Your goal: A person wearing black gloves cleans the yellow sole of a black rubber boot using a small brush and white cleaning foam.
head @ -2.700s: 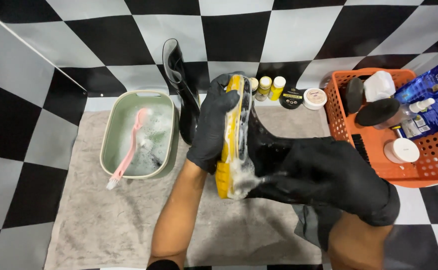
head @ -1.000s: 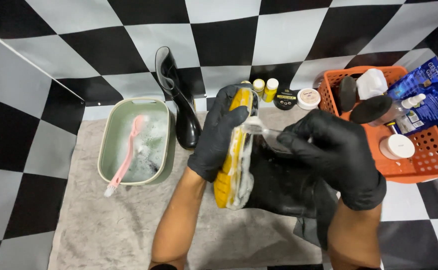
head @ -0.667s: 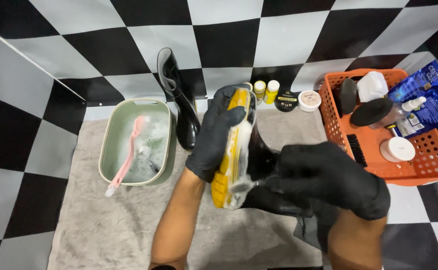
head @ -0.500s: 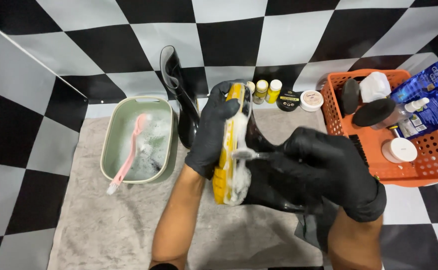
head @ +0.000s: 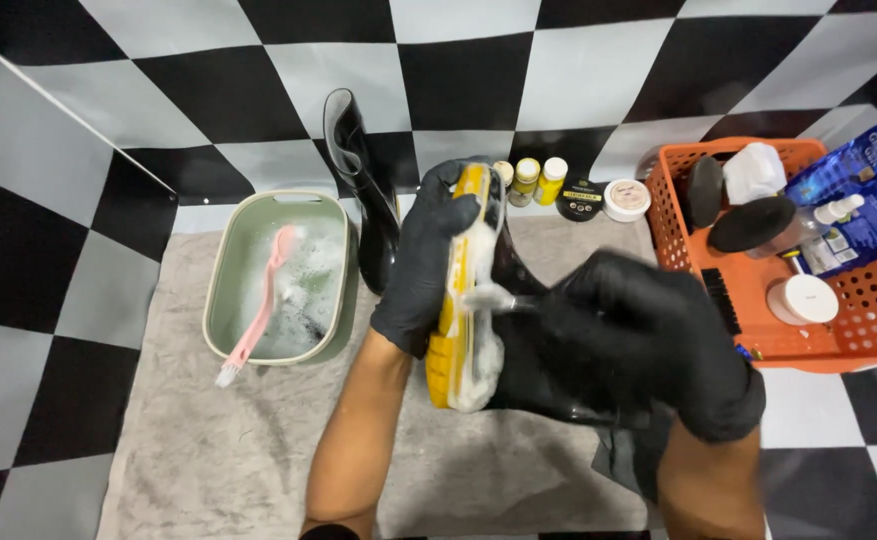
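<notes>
Back across the sole went the right hand (head: 648, 345), clenched on a small brush (head: 493, 297) whose bristles now met the foam, where half a second earlier they sat lower. Left hand (head: 433, 265) gripped the black boot (head: 468, 290), yellow sole up, over the grey towel (head: 208, 440). Beside them sat the green basin (head: 233, 250), a pink brush (head: 258, 300) in its suds.

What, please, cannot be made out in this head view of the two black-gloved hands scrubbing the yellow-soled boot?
- Small brush head: buried in white foam on the yellow boot sole.
- Brush handle: wrapped by the motion-blurred right hand.
- Boot upper: hidden behind both the right hand and the left hand.
- Blue pouch in the orange basket: cut off by the right edge.
- Small jars: too small to tell contents.
</notes>
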